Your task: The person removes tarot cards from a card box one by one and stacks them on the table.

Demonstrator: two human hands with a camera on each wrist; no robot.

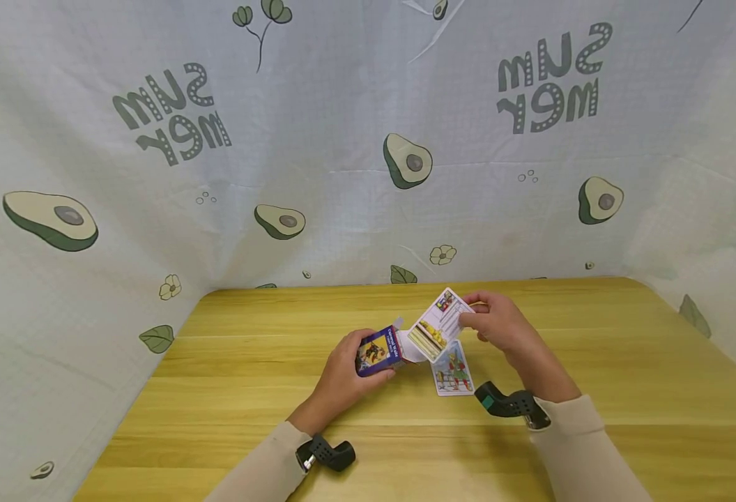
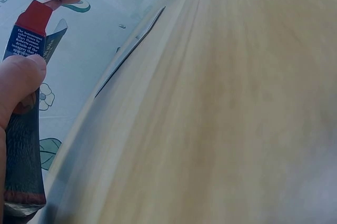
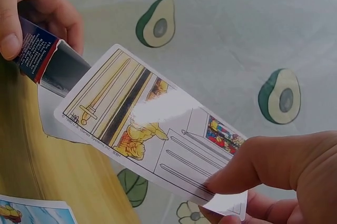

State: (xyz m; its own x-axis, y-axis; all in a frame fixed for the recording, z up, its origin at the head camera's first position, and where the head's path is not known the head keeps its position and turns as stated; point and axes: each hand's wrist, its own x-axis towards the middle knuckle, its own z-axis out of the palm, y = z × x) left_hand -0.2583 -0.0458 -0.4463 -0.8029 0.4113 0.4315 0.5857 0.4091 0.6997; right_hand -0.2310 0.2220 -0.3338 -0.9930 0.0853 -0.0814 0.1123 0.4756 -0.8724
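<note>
My left hand (image 1: pixel 341 374) grips a blue tarot card box (image 1: pixel 376 352), its open end turned to the right. In the left wrist view the thumb (image 2: pixel 21 79) lies across the printed side of the box (image 2: pixel 22 150), below a red flap (image 2: pixel 35 17). A tarot card (image 1: pixel 435 326) with swords and a yellow reclining figure is pinched by a corner between the thumb and fingers of my right hand (image 1: pixel 502 326). The near end of this card (image 3: pixel 113 110) overlaps the box mouth in the right wrist view. A second card (image 1: pixel 453 375) lies face up on the table below it.
The wooden table (image 1: pixel 249 404) runs back to a pale cloth (image 1: pixel 343 125) printed with avocados and lettering, which hangs behind and at both sides. Black wrist cameras sit on the left wrist (image 1: pixel 327 454) and right wrist (image 1: pixel 512 404).
</note>
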